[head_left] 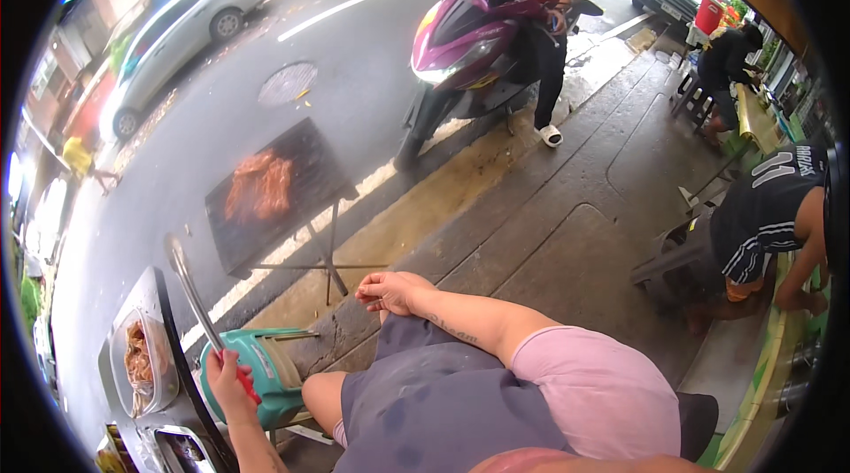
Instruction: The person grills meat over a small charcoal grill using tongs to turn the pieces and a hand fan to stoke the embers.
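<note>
My left hand (228, 384) is wrapped round the red handle of a pair of long metal tongs (199, 300), whose tips point up and away. My right hand (390, 293) rests by my knee with its fingers curled in and nothing visible in them. Ahead of it a dark rectangular grill (310, 163) stands on thin crossed legs at the roadside. Reddish pieces of meat (258, 186) lie spread over its middle. The tongs are apart from the meat. Left of my left hand, a clear plastic tub (162, 376) holds skewered, marinated meat (139, 358).
The tub stands on a dark-edged table (168, 296), near a foil-like tray (181, 448). A green plastic stool (257, 367) is beside my left knee. A person in red sits on a purple scooter (469, 39) beyond the grill. Two people work at a counter (766, 367) on the right.
</note>
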The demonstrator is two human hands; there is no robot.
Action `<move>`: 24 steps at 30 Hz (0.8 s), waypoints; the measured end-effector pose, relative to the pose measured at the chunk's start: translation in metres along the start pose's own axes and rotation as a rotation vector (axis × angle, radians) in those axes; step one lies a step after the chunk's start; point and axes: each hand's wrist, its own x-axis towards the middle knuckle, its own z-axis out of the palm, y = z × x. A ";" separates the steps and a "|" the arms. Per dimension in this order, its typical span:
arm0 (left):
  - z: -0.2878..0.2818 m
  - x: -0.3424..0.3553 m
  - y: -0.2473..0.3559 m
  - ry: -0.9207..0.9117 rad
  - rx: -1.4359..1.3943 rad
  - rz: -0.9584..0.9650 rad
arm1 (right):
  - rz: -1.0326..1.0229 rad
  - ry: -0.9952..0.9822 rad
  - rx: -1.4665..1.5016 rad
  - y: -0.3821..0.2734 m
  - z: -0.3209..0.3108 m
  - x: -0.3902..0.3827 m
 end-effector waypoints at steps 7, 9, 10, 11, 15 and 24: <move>-0.056 -0.039 0.000 -0.043 0.230 -0.030 | -0.059 0.040 -0.162 0.005 0.007 -0.010; -0.065 -0.046 -0.005 -0.068 0.258 -0.037 | -0.059 0.052 -0.196 0.007 0.009 -0.011; -0.068 -0.048 -0.009 -0.087 0.269 -0.035 | -0.050 0.061 -0.215 0.007 0.012 -0.013; -0.071 -0.051 -0.012 -0.106 0.280 -0.032 | -0.042 0.071 -0.233 0.008 0.015 -0.014; -0.078 -0.056 -0.022 -0.143 0.228 -0.048 | -0.054 0.095 -0.268 0.009 0.029 -0.023; -0.081 -0.052 -0.036 -0.185 0.145 -0.056 | -0.035 0.137 -0.431 0.010 0.040 -0.027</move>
